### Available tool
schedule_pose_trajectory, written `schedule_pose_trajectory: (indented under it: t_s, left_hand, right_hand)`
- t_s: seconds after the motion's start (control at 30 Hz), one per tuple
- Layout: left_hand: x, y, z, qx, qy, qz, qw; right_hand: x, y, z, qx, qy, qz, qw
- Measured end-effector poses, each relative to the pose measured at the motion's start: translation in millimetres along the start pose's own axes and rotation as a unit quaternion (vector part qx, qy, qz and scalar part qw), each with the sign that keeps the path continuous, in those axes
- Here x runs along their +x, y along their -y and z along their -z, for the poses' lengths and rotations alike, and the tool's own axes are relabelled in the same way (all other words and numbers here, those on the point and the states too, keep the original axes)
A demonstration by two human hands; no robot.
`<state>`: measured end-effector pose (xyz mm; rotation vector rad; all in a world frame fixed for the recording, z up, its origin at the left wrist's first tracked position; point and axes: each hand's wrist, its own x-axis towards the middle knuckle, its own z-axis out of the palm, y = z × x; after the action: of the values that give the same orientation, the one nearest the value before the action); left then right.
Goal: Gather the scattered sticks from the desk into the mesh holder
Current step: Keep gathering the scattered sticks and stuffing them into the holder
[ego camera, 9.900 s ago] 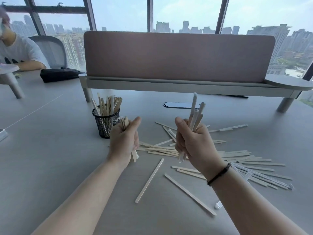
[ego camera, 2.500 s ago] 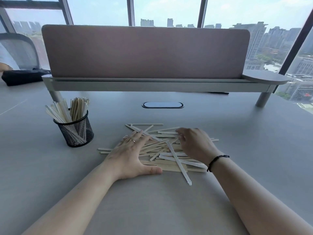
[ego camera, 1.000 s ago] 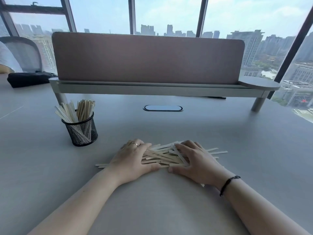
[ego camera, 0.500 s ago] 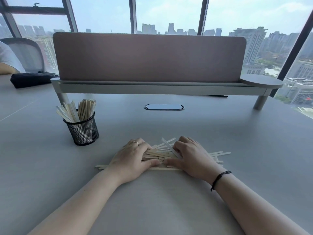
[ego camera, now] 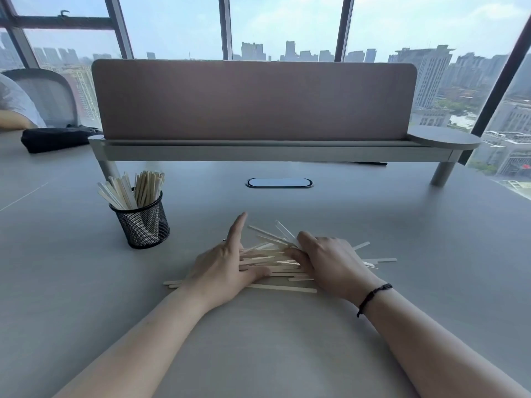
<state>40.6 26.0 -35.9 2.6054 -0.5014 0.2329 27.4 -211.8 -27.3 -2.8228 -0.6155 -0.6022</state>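
A heap of pale wooden sticks (ego camera: 273, 261) lies on the grey desk in front of me. My left hand (ego camera: 227, 268) presses against the heap's left side, fingers straight and pointing away, thumb under the near sticks. My right hand (ego camera: 330, 261) lies on the heap's right side, fingers curled over the sticks and lifting a few ends. Stick ends poke out left and right past both hands. The black mesh holder (ego camera: 140, 222) stands to the left, upright, with several sticks in it.
A brown divider panel on a raised grey shelf (ego camera: 258, 150) runs across the desk behind. An oval cable port (ego camera: 279, 183) sits in the desk. A black bag (ego camera: 57, 137) and another person's arm lie at the far left.
Both hands have swept the scattered sticks into one heap and closed in on it. In the last half second my left fingers straightened and my right fingers tipped some sticks up.
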Motion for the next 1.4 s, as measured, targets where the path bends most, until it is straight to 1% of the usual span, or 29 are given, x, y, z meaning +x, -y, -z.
schedule_pose_trajectory:
  t_s: [0.07, 0.13, 0.27, 0.37, 0.53, 0.77, 0.87, 0.97, 1.07, 1.17, 1.23, 1.3, 1.4]
  left_hand:
    - [0.6, 1.1, 0.1, 0.002, -0.004, 0.003, 1.0]
    - [1.6, 3.2, 0.5, 0.027, 0.003, -0.001, 1.0]
    - [2.3, 4.3, 1.8, 0.069, 0.014, -0.029, 0.997]
    - [1.2, 2.0, 2.9, 0.096, 0.007, -0.042, 0.994]
    - [0.1, -2.2, 4.5, 0.119, 0.01, -0.045, 0.992]
    - [0.0, -9.1, 5.5, 0.118, 0.01, -0.029, 0.992]
    - [1.3, -12.1, 6.5, 0.111, 0.02, -0.021, 0.993]
    - [4.5, -16.6, 5.8, 0.129, 0.02, -0.015, 0.991]
    - [7.2, -19.1, 2.8, 0.155, 0.01, -0.03, 0.987]
    - [7.8, -19.7, 1.6, 0.148, 0.022, -0.023, 0.988]
    - [8.6, -18.3, 1.1, 0.146, 0.032, -0.022, 0.989]
    - [9.7, -18.2, 1.3, 0.152, 0.034, -0.032, 0.987]
    - [10.8, -21.2, 2.0, 0.178, 0.054, -0.045, 0.982]
  right_hand:
    - [0.2, -4.5, 1.3, 0.001, -0.032, -0.01, 0.999]
    - [0.6, -5.8, 4.1, 0.003, -0.061, -0.012, 0.998]
    - [1.7, -4.9, 5.9, 0.011, -0.084, -0.025, 0.996]
    - [2.4, -2.9, 9.4, 0.02, -0.096, -0.041, 0.994]
    - [8.3, 6.0, 14.2, 0.067, -0.108, -0.08, 0.989]
    - [21.0, 25.2, 13.9, 0.149, -0.108, -0.102, 0.978]
    - [18.9, 33.2, 11.9, 0.148, -0.084, -0.084, 0.982]
    - [15.3, 42.0, 8.0, 0.125, -0.061, -0.061, 0.988]
    - [16.4, 38.4, 10.3, 0.142, -0.08, -0.09, 0.982]
    - [17.1, 27.9, 16.2, 0.177, -0.137, -0.143, 0.964]
    - [17.0, 21.9, 19.7, 0.199, -0.155, -0.172, 0.952]
    - [15.9, 19.8, 20.8, 0.207, -0.151, -0.173, 0.951]
    - [13.1, 25.2, 19.0, 0.214, -0.125, -0.148, 0.957]
